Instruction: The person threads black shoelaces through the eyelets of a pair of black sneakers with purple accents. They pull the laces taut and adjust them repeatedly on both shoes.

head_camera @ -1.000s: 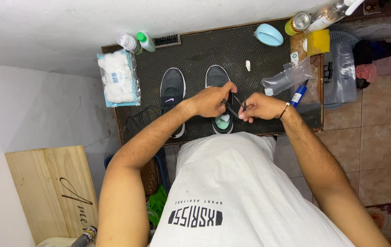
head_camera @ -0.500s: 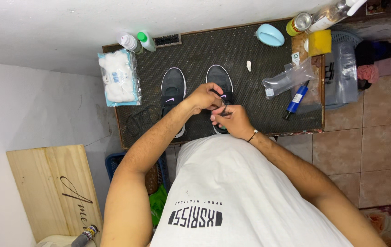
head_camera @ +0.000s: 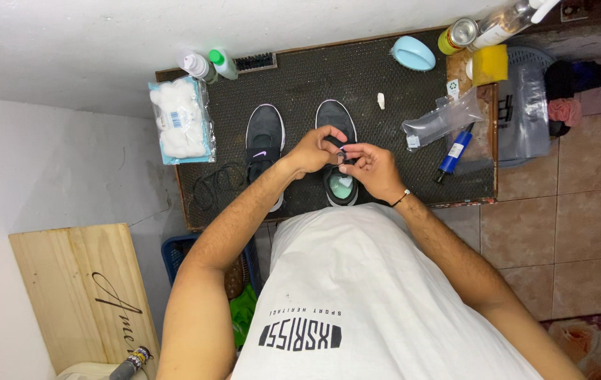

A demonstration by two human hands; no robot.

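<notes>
The right-hand shoe lies on the dark mat with its long axis running from the person toward the wall, toe at the far end and heel, with a pale green insole showing, at the near end. Its twin, the left-hand shoe, lies parallel just beside it, pointing the same way.

The mat covers a small tabletop against a white wall, with tiled floor to the right. On the mat are a bag of cotton balls, two small bottles, a light blue brush, a blue tube and a clear plastic bag (a yellow sponge sits at the far corner).

Both forearms reach forward and meet over the right-hand shoe. The left hand and right hand each have their grip pressed together, pinching a dark lace between fingertips above the shoe's middle.
</notes>
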